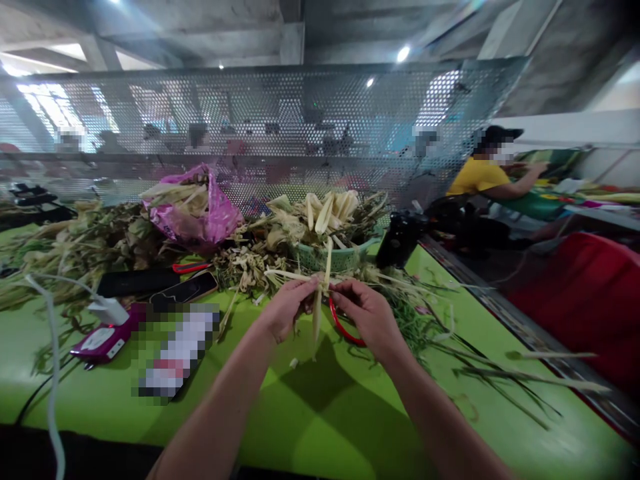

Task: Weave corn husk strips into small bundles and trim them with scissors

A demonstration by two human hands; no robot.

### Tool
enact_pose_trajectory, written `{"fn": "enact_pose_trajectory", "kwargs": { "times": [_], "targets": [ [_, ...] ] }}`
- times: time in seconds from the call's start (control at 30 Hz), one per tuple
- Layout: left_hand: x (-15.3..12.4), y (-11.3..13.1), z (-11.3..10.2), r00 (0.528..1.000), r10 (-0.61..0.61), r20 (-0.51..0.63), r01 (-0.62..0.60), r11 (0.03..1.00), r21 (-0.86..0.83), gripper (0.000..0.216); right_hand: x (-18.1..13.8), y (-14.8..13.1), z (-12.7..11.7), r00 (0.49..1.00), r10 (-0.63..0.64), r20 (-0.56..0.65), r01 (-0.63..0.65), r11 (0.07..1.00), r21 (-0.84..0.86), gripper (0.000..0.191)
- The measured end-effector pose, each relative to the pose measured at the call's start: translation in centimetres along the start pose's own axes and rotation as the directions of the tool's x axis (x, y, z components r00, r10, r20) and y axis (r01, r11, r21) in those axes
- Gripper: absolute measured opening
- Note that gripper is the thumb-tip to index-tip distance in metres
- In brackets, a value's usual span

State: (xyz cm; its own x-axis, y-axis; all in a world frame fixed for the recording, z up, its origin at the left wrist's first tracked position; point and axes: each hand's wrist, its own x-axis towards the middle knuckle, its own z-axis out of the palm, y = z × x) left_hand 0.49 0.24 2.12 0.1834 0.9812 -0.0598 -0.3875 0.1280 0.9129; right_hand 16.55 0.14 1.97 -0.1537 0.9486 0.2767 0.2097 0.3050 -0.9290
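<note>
My left hand [290,308] is closed, pinching pale strips of dried plant leaf [317,312] that look like corn husk. One strip stands upright and others cross it where the fingertips meet. From the other side my right hand [370,317] pinches the same crossing, its fingers closed. A red curved handle [345,328], like that of scissors, shows under the right hand; whether that hand holds it I cannot tell. Just beyond the hands, a green basket [333,257] holds a heap of husks [330,212].
On the green table [320,413] lie a purple power strip [107,339], a dark phone [184,289] and loose stalks [530,373]. A pink bag [200,217] of husks and a black bottle [397,240] stand behind. A person in yellow [480,177] sits at the right.
</note>
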Motion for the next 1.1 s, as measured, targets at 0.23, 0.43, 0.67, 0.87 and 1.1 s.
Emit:
{"fn": "enact_pose_trajectory", "kwargs": {
  "times": [0.23, 0.43, 0.67, 0.87, 1.1],
  "targets": [
    [-0.2, 0.2, 0.1, 0.992, -0.079, -0.098, 0.073, 0.996, -0.058, 0.036, 0.2, 0.1, -0.5, 0.997, -0.017, -0.074, 0.008, 0.992, -0.128, 0.019],
    [-0.5, 0.6, 0.0, 0.998, -0.049, -0.035, 0.051, 0.995, 0.080, 0.040, 0.2, -0.5, -1.2, 0.996, -0.037, -0.084, 0.026, 0.993, -0.119, 0.022],
    [-0.7, 0.3, 0.9, 0.989, 0.080, 0.121, -0.111, 0.956, 0.273, 0.031, 0.3, -0.8, -1.4, 0.999, 0.042, -0.004, -0.041, 0.989, 0.139, 0.029],
    [-0.7, -0.4, 1.4, 0.970, 0.080, 0.230, -0.140, 0.956, 0.257, 0.030, 0.2, -0.1, -1.0, 0.996, 0.068, -0.060, -0.053, 0.973, 0.224, 0.024],
    [-0.6, -0.8, 1.5, 0.989, -0.006, 0.149, -0.026, 0.977, 0.211, 0.028, 0.0, -0.4, -0.8, 0.985, -0.008, -0.170, 0.024, 0.995, 0.092, 0.021]
  ]
}}
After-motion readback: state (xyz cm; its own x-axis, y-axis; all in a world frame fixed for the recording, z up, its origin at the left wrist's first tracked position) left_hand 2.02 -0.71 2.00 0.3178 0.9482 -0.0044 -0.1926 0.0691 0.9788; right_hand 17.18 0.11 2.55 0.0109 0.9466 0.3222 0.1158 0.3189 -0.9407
